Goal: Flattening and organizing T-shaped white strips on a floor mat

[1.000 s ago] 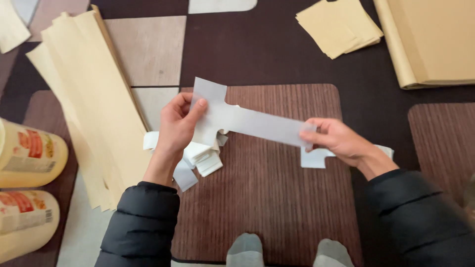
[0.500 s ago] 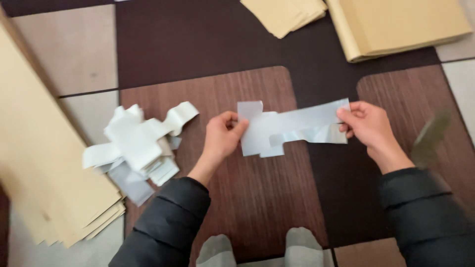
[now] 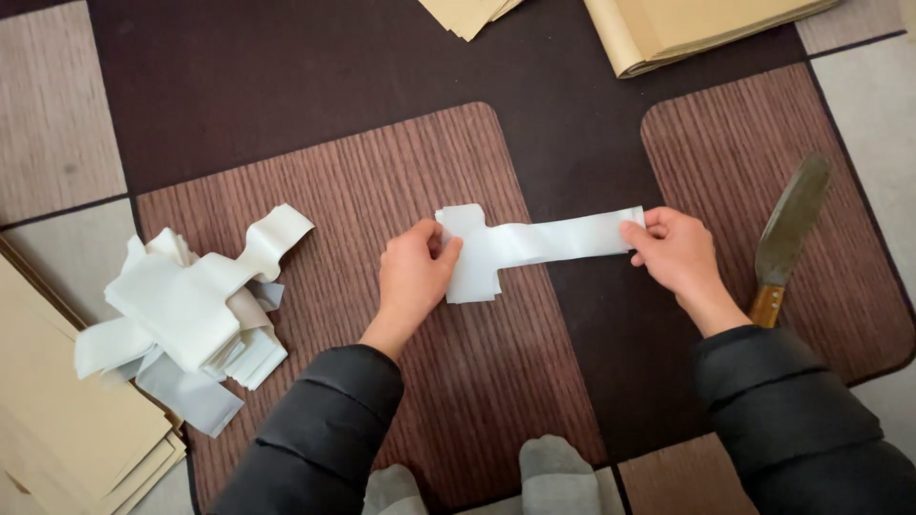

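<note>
While both hands hold it just above the patterned floor mat (image 3: 286,143), a white paper cut-out (image 3: 534,246) stretches across the centre of the frame, its long axis running left to right between them. The left hand (image 3: 412,277) has its grip pinched on the broad, tabbed end of the piece, thumb on top and fingers curled beneath; the right hand (image 3: 676,250) has its grip pinched on the narrow far end, fingertips pressed together on the edge. Neither hand is nearer than the other, since each holds one end and the strip spans the gap between them. At the left of the frame lies a loose heap of similar white cut-outs (image 3: 186,319), well apart from the left hand, beside a stack of tan paper sheets (image 3: 67,429) in the lower left corner. More tan sheets (image 3: 706,29) lie at the upper right. A knife with a wooden handle (image 3: 784,238) rests at the right edge, near the right wrist but not touching it.
</note>
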